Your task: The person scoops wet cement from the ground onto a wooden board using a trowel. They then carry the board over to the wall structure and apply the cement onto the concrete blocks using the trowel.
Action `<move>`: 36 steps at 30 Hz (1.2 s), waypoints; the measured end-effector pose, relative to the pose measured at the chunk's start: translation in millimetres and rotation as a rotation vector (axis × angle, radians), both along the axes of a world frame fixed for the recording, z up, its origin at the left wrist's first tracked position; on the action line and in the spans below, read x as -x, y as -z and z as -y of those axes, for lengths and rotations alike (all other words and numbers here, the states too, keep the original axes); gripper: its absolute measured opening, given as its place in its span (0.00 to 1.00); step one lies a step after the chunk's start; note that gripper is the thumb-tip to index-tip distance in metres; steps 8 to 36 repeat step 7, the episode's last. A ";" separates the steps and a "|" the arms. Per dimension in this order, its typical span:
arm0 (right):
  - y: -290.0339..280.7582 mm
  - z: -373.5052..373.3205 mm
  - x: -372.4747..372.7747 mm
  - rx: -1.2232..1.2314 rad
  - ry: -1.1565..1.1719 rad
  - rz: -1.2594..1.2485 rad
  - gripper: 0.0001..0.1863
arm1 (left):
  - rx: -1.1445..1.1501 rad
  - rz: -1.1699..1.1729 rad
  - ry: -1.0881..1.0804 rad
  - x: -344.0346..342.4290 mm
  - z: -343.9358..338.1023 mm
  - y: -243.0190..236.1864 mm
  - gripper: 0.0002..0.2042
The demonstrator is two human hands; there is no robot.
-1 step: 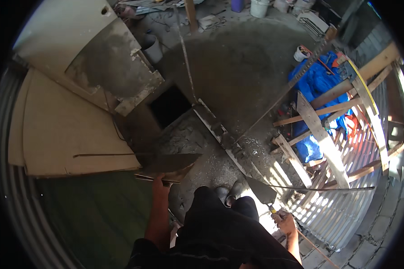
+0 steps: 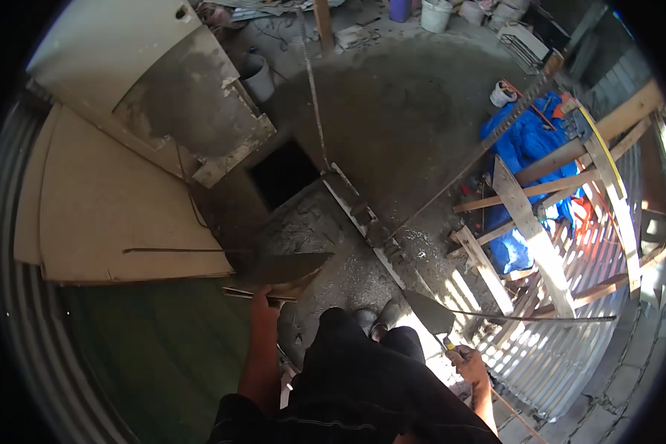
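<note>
My left hand [image 2: 262,300] grips the lower edge of a flat board [image 2: 294,280] with a dark upper face and light brown layered edges, perhaps a mortar board. Its fingers are mostly hidden beneath it. At the lower right, my right hand [image 2: 468,364] is closed round the yellow handle of a trowel [image 2: 431,314], its grey pointed blade angled up and left over the floor. Wet-looking grey mortar [image 2: 303,229] spreads between the board and a dark square opening [image 2: 283,175]. My shoes [image 2: 370,320] stand just below the rough strip.
A narrow straight strip [image 2: 346,207] runs across the floor, with upright rebar [image 2: 312,96] beside it. Wooden planks [image 2: 533,229] and a blue tarp [image 2: 529,140] crowd the right, beside corrugated metal [image 2: 547,355]. Large brown sheets [image 2: 118,207] lean left; buckets [image 2: 435,15] stand far back.
The view has shifted slightly, so the far surroundings appear a little lower and farther right. Both hands keep their holds on the board and trowel.
</note>
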State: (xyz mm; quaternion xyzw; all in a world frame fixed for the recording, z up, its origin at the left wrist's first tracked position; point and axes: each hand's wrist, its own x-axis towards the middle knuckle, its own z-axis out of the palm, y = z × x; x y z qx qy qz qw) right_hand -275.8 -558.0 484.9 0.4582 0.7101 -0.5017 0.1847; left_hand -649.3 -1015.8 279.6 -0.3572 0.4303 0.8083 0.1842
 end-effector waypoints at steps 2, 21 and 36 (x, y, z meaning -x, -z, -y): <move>16.5 -16.9 20.5 -0.026 -0.120 -0.067 0.13 | 0.038 -0.065 -0.021 -12.9 3.4 -13.1 0.20; 28.6 -41.9 73.1 0.011 -0.292 -0.136 0.13 | 0.106 -0.370 0.083 -47.5 7.1 -38.3 0.20; 28.6 -41.9 73.1 0.011 -0.292 -0.136 0.13 | 0.106 -0.370 0.083 -47.5 7.1 -38.3 0.20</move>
